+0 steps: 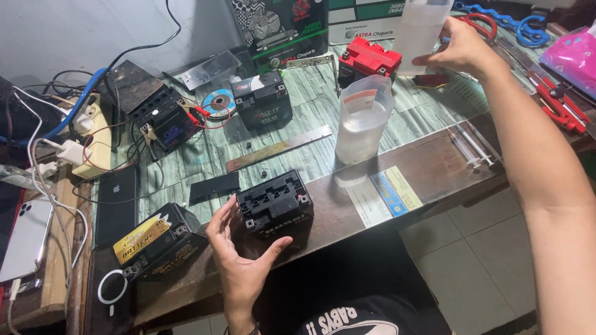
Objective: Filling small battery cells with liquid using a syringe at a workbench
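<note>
At the near edge of the workbench (434, 167), a small black battery (275, 203) with open filler holes on top sat just in front of the person. The left hand (239, 260) was cupped loosely round its near left corner, fingers spread and thumb out toward the front face, seeming to touch the case rather than clamp it. Farther back, the right hand (459, 53) was stretched out at arm's length with its fingers pressed against a translucent plastic bottle (419, 28), gripping it by the side near its lower part; whether the bottle stood on the bench or hung above it I could not tell. Between the two hands stood a clear measuring jug (364, 118) partly filled with clear liquid. A metal ruler (279, 149) lay flat just behind the battery, and two syringes (472, 142) lay to the right under the outstretched arm. A yellow-labelled battery (158, 239) rested to the left at the bench edge, another black battery (264, 99) sat farther back, and a red battery (369, 59) stood close by the bottle.
</note>
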